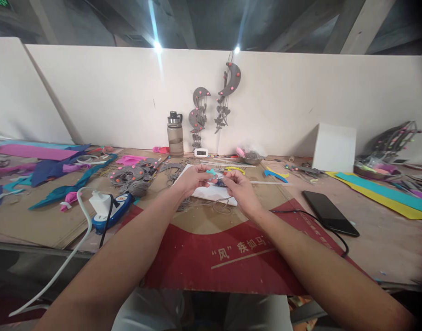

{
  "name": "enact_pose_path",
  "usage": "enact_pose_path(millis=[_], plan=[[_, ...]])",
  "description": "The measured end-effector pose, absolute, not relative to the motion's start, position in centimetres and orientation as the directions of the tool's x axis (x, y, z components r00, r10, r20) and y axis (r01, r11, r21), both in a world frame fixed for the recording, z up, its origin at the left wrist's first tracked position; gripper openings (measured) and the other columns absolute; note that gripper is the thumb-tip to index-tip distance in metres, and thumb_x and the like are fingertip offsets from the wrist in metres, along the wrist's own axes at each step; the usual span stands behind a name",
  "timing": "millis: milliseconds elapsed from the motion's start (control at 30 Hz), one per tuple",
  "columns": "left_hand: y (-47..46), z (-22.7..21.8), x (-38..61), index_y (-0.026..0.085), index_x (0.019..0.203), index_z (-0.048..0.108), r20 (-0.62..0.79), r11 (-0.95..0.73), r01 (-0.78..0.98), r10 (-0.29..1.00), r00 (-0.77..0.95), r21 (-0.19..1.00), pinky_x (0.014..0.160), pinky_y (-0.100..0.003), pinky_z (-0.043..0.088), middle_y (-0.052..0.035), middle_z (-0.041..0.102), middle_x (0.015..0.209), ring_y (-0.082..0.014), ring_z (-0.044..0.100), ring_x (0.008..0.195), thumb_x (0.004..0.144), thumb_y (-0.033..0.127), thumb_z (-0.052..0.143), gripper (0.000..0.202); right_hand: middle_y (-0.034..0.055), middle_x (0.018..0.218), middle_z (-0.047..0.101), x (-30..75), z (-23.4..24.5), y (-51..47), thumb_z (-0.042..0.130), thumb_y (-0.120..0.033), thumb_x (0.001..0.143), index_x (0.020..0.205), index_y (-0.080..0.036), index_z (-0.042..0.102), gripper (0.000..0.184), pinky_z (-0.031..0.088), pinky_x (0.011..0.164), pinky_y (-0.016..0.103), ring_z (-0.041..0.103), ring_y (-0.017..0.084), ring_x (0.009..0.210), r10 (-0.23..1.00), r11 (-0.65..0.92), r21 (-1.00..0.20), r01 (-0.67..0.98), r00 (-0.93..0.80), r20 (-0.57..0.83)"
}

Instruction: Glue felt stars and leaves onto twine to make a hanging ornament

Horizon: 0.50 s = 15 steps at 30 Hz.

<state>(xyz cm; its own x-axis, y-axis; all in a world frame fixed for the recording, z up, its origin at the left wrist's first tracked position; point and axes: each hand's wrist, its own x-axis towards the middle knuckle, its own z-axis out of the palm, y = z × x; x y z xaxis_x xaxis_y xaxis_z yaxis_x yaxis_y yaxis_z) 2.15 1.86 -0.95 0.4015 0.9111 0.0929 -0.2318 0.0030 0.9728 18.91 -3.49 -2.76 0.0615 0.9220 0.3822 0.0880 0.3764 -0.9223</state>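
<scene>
My left hand [193, 180] is closed in a pinch on a small turquoise piece [211, 172], possibly felt or foam. Close beside it, my right hand [239, 185] is also pinched, its fingertips at a thin pale strand that I cannot make out clearly. Both hands are raised over a white sheet [204, 196] on the cardboard. Loose grey cord [225, 207] curls below my fingers. Just behind my right hand lies a yellow-handled tool [236, 170], partly hidden.
A phone [330, 212] with a black cable lies at right. At left sit a blue power strip [115, 214], grey yarn [138, 187] and coloured felt sheets [45, 154]. A bottle [175, 138] stands behind, near the wall with hanging moon ornaments [234, 79]. Red cardboard [197, 262] covers the front edge.
</scene>
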Motion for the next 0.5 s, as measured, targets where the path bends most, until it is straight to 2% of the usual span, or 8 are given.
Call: enact_pose_path(millis=[167,300,500], plan=[[1.91,-1.32,2.32,0.016,0.083,0.053,0.204,-0.098,-0.247,0.868,0.452,0.964,0.062,-0.023,0.044,-0.0046,0.070,0.086,-0.0155,0.067,0.080,0.061,0.023,0.081,0.036,-0.0053,0.060,0.038,19.19,-3.04,-3.13,0.066,-0.043,0.073,0.082,-0.021,0.059,0.025,0.032,0.051,0.025,0.035,0.011,0.057,0.900,0.397,-0.900,0.179,0.114,0.420],[1.66,-1.34,2.54,0.016,0.083,0.055,0.252,-0.174,-0.203,0.847,0.469,0.964,0.061,-0.023,0.043,-0.0034,0.069,0.080,-0.0147,0.066,0.076,0.062,0.027,0.080,0.035,-0.0066,0.060,0.032,19.08,-2.63,-3.48,0.068,-0.043,0.071,0.088,-0.021,0.061,0.028,0.037,0.055,0.026,0.036,0.012,0.058,0.897,0.391,-0.902,0.182,0.144,0.418],[0.98,-0.95,2.92,0.016,0.084,0.055,0.282,-0.252,-0.128,0.811,0.512,0.959,0.059,-0.023,0.041,-0.0035,0.068,0.073,-0.0163,0.067,0.073,0.064,0.029,0.078,0.034,-0.0068,0.057,0.030,19.13,-2.42,-3.89,0.065,-0.041,0.075,0.084,-0.021,0.064,0.022,0.032,0.052,0.025,0.032,0.011,0.053,0.862,0.437,-0.846,0.305,0.126,0.491]])
